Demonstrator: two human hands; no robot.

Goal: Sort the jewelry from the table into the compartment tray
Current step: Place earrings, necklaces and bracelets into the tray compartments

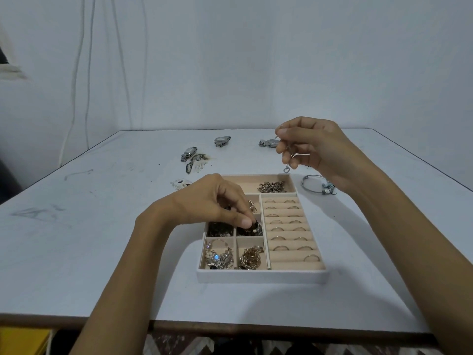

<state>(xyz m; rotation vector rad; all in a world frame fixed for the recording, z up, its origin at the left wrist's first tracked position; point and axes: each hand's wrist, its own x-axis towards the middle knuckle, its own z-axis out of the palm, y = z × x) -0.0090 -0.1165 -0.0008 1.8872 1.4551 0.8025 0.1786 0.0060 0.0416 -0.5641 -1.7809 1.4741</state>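
- Head view: the left hand (212, 201) is low over the compartment tray (261, 276). Its grip pinches a dark beaded piece (252, 224) in the middle-row compartment just beside the ring rows (282, 229) — I judge it is being placed there.
- The right hand (314, 149) is raised behind the tray, and its grip pinches a thin heart-charm piece (286, 170), which hangs free near the tray's far edge.
- Next, I think, the beaded piece must be released and then the heart-charm piece lowered into a fitting compartment; it may swing or catch on a divider.
- Not yet sorted on the surface (102, 226): wristwatches (222, 141), a bangle with blue charms (316, 185) and earring cards (198, 162) — all apart from both hands.
- The left hand hides the compartments under it.
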